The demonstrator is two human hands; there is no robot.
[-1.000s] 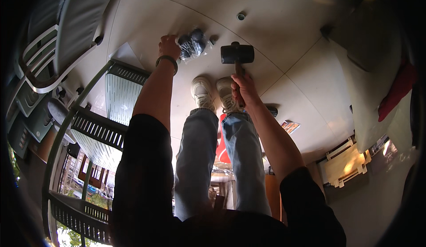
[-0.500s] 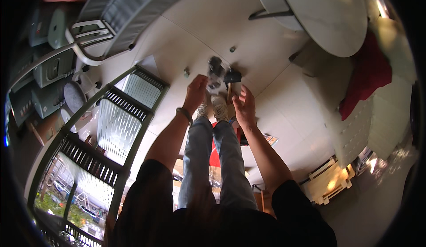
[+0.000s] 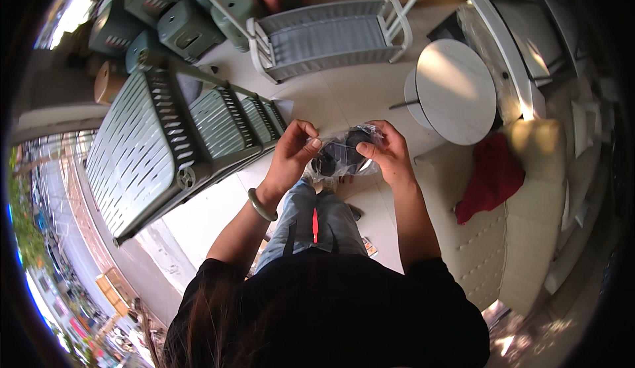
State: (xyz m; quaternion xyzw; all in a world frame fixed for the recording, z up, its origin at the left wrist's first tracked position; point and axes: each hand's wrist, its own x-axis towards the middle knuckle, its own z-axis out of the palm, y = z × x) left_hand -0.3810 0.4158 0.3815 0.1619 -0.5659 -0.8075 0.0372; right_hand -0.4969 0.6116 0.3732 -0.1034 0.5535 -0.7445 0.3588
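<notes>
A clear, crinkled plastic bag [image 3: 342, 151] with dark, rounded parts inside is held up in front of my legs. My right hand [image 3: 390, 151] grips its right end, the thumb pressed on the near face and the fingers behind. At the bag's left edge, my left hand [image 3: 293, 153] has its thumb and curled fingers closed on the plastic. What exactly the dark parts are cannot be made out through the wrap.
A green slatted rack [image 3: 173, 126] stands close on the left. Ahead is a grey fabric shelf [image 3: 324, 36] on a white frame, with stacked green stools [image 3: 188, 31] beyond. To the right are a round white table [image 3: 456, 90] and a cream sofa [image 3: 479, 255] with a red cloth [image 3: 489, 176].
Both hands were apart, low over the floor near my shoes. Now they hold the plastic bag up between them. My view has also shifted, showing more of the room ahead.
</notes>
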